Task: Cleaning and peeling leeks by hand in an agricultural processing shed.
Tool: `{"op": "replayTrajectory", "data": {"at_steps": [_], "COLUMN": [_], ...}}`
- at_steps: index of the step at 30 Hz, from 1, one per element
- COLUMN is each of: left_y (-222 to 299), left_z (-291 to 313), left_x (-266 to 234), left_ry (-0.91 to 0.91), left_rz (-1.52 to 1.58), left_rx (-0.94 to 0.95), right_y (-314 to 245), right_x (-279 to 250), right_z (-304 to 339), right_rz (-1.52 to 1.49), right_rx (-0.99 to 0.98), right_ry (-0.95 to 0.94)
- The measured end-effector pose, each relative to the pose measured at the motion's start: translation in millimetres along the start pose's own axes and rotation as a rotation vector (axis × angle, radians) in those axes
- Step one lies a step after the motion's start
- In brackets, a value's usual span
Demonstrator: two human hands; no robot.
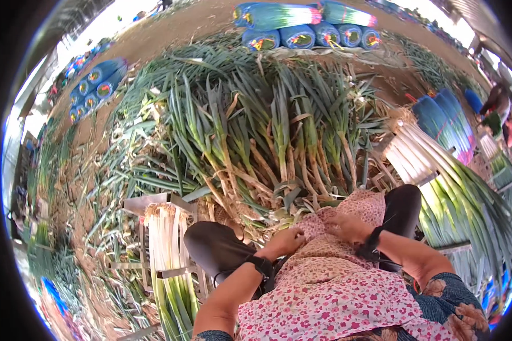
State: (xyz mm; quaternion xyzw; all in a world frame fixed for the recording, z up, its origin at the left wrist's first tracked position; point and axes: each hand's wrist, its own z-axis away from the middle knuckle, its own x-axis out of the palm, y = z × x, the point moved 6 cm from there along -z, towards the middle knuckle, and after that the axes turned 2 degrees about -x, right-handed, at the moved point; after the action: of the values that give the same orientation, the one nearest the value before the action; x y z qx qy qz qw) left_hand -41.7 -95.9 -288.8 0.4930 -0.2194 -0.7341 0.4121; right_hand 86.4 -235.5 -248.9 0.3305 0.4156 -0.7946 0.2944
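Observation:
My left hand [287, 241] is closed, its curled fingers at the edge of a pink floral apron [330, 295] over my lap. Just to its right, my right hand [350, 228] lies on the same apron with bent fingers gathering the cloth between my knees. Dark bands circle both wrists. Beyond my knees, a large pile of untrimmed leeks [279, 125] leans away, roots toward me, leaves outward. On my left, cleaned white-stemmed leeks [168, 233] rest in a metal rack [148, 203]. A larger cleaned bunch [421, 153] fans out on a stand at my right.
Blue-wrapped leek bundles [284, 23] are stacked at the far side, with more wrapped bundles [96, 85] at far left and others [446, 119] at right. Leaf scraps [108, 187] litter the dirt floor. Another person [498, 105] is at the far right.

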Motion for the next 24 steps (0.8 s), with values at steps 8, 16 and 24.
{"op": "replayTrajectory", "data": {"at_steps": [8, 16, 24], "left_y": [-11.9, 29.8, 62.7], "left_z": [-9.8, -9.0, -46.5], "left_x": [-117.2, -99.2, -81.7], "left_ry": [0.246, 0.198, -0.067], "left_rz": [0.279, 0.115, -0.001], "left_rx": [0.104, 0.28, 0.455], "right_y": [6.3, 2.7, 44.0], "right_x": [138.8, 64.6, 39.6], "right_z": [-16.9, -43.2, -143.9], "right_rz": [-0.093, -0.193, -0.484], "right_rx": [-0.129, 0.07, -0.092], "right_ry": [-0.609, 0.01, 0.281]}}
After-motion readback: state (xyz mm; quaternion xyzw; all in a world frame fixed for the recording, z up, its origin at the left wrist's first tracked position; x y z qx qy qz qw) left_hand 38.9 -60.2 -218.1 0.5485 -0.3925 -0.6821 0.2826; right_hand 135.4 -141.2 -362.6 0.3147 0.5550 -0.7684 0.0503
